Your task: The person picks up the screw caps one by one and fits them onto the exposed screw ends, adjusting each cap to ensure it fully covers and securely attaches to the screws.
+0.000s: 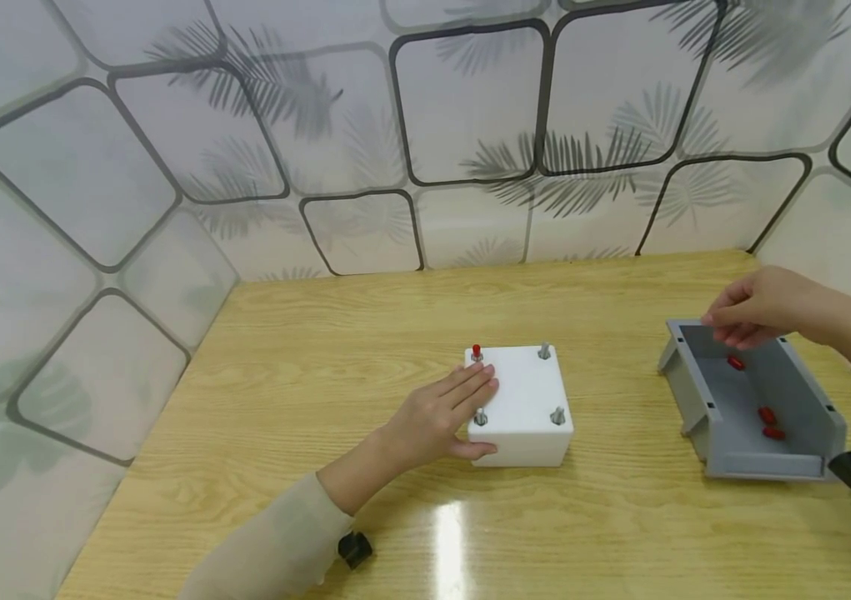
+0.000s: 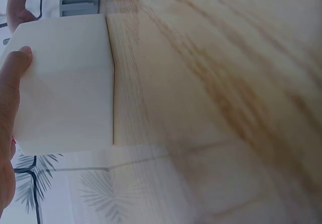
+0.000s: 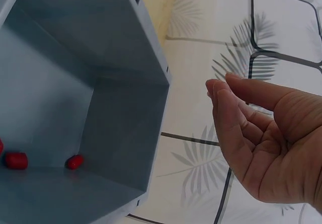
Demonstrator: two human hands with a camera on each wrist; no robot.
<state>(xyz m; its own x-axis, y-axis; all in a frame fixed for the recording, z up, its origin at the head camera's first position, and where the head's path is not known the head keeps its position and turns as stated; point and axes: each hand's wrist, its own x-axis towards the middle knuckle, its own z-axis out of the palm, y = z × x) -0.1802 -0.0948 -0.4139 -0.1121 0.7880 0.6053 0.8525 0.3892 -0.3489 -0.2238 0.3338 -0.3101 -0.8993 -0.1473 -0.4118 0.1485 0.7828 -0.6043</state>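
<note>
My left hand [image 1: 433, 414] rests on the left side of a white box [image 1: 526, 392], fingers straight across its top and thumb against its front face. Metal bolts [image 1: 558, 415] stand up from the top corners, and a small red cap [image 1: 476, 351] sits on the far left one. Over the far end of a grey bin [image 1: 758, 465], my right hand [image 1: 763, 308] hovers with loosely curled fingers. Thumb and fingertips come close together in the right wrist view, with nothing visible between them. Small red pieces [image 3: 16, 160] lie on the bin floor.
The wooden table [image 1: 305, 350] meets a patterned backdrop [image 1: 470, 100] at its back and left edges. The bin's raised walls stand right of the white box, with bare tabletop between them.
</note>
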